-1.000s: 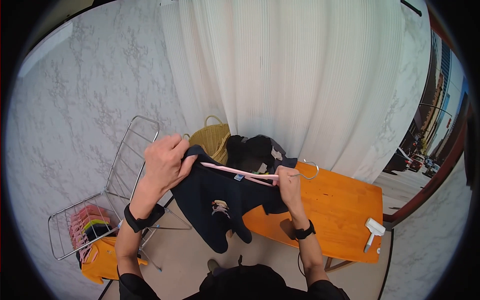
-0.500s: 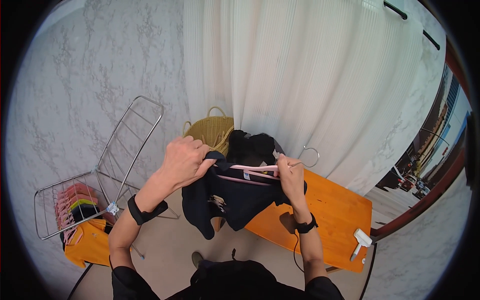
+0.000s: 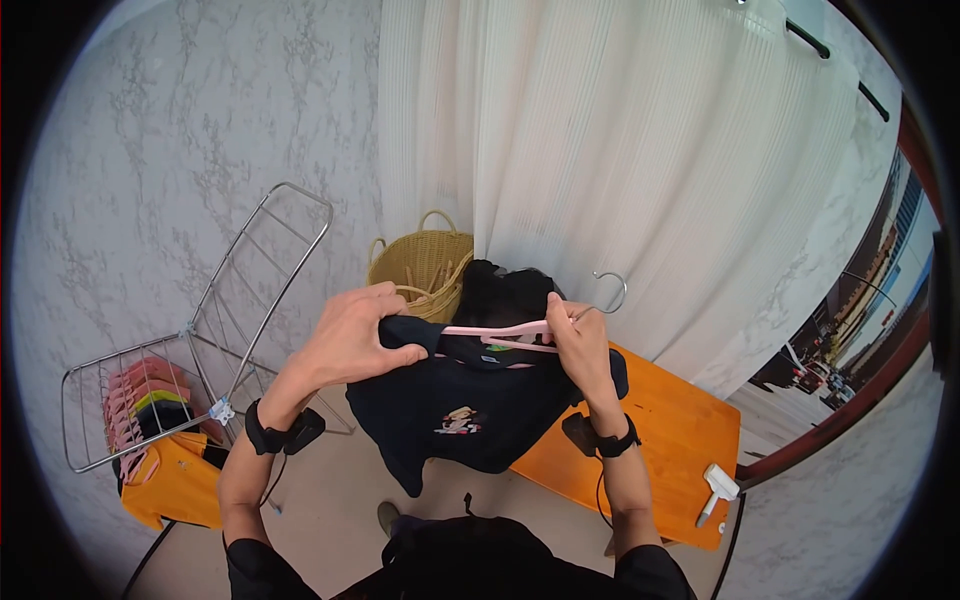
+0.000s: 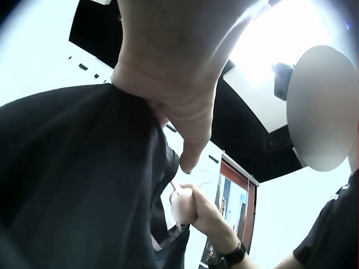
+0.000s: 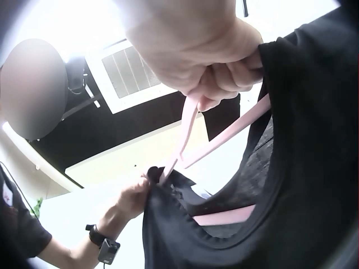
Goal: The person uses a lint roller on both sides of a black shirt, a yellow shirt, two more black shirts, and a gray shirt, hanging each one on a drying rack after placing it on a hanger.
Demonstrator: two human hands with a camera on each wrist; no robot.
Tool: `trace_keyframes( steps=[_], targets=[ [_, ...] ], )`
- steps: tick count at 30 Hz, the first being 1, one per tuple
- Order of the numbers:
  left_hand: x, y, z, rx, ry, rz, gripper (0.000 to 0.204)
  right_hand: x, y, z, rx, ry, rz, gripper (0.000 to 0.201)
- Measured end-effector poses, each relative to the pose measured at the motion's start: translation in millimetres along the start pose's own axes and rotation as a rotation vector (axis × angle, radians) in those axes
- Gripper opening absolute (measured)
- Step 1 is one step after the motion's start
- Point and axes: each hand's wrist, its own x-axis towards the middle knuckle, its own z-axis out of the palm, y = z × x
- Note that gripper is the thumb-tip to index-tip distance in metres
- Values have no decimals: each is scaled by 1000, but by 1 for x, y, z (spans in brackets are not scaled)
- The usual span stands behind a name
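Observation:
A dark navy shirt [image 3: 455, 405] with a small printed figure on its chest hangs between the two hands in the head view. Its neck opening shows the pink hanger [image 3: 495, 329] running through it. The left hand [image 3: 355, 335] pinches the shirt's shoulder, thumb on the front and fingers behind the cloth. Gripping the hanger just below its metal hook [image 3: 622, 292] is the right hand [image 3: 582, 350]. In the right wrist view that hand [image 5: 210, 67] has its fingers curled round the pink hanger [image 5: 188, 120], and the lower bar crosses inside the collar.
Dark clothes [image 3: 505, 295] lie piled behind the shirt, beside a wicker basket [image 3: 415, 255]. An orange table [image 3: 670, 430] bears a white lint roller [image 3: 717, 492]. At left stands a metal drying rack [image 3: 190, 325] with clothes on pink hangers, including an orange garment [image 3: 175, 480].
The left hand has shifted along the shirt's shoulder and its thumb now lies straighter on the cloth. The shirt's front has swung round to face the camera. The right hand keeps hold of the hanger.

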Motion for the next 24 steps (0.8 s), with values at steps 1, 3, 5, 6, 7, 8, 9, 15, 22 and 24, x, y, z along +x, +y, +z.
trace_keyframes(
  steps=[1, 3, 5, 6, 7, 8, 9, 15, 22, 24],
  targets=[
    [-1, -3, -2, -39, -34, -19, 41, 0, 0, -1, 0, -1, 1, 51],
    [-2, -5, -6, -66, -36, -18, 38, 2, -2, -3, 68, -49, 15, 55],
    [-3, -7, -7, -92, -37, -16, 35, 5, -1, -4, 92, -71, 29, 55],
    [-4, -8, -6, -98, -52, 3, 33, 6, 0, -4, 117, -91, 45, 55],
    [-4, -8, -4, -103, -69, 23, 32, 6, -2, -2, 118, -91, 46, 55],
    [-5, -8, -2, -103, -70, 22, 32, 5, -7, 0, 86, -112, 43, 55],
    [-5, -8, 1, -100, -79, 52, 32, 5, -10, 2, 53, -131, 40, 55],
    [-8, -6, 2, 7, -105, 100, 31, 9, -17, 10, 18, -175, 22, 56],
    [-21, 11, 2, 196, -74, 121, 22, 9, -13, 12, 31, -193, 46, 55],
    [-21, 7, 5, 242, -48, 162, 22, 9, -14, 12, 7, -207, 32, 54]
  ],
)
